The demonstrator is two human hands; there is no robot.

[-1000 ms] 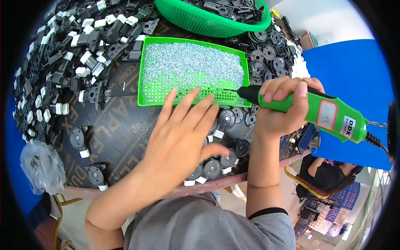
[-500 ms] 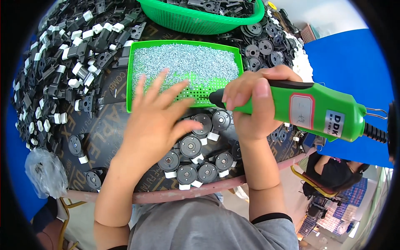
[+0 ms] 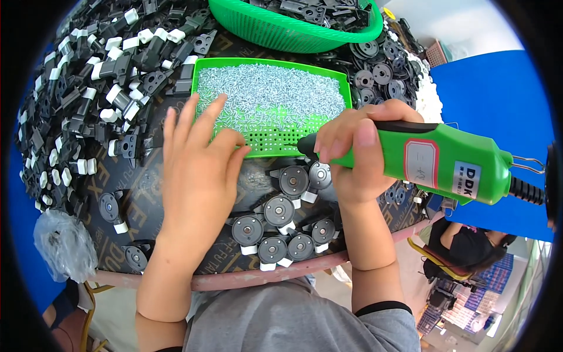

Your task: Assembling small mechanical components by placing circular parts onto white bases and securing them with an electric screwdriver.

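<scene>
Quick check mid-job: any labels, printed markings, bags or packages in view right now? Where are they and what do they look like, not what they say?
Red-bordered sticker: on the green electric screwdriver held in the right hand; pale rounded rectangle.
Small printed label: on the screwdriver toward its cord end; white with blue.
Tabletop lettering: faded gold print on the dark round table.
Clear plastic bag: table's lower-left edge; crumpled.

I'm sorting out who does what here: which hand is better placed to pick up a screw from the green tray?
Left. The left hand lies open at the green tray, fingertips on the screws; the right hand grips the green screwdriver.
</scene>
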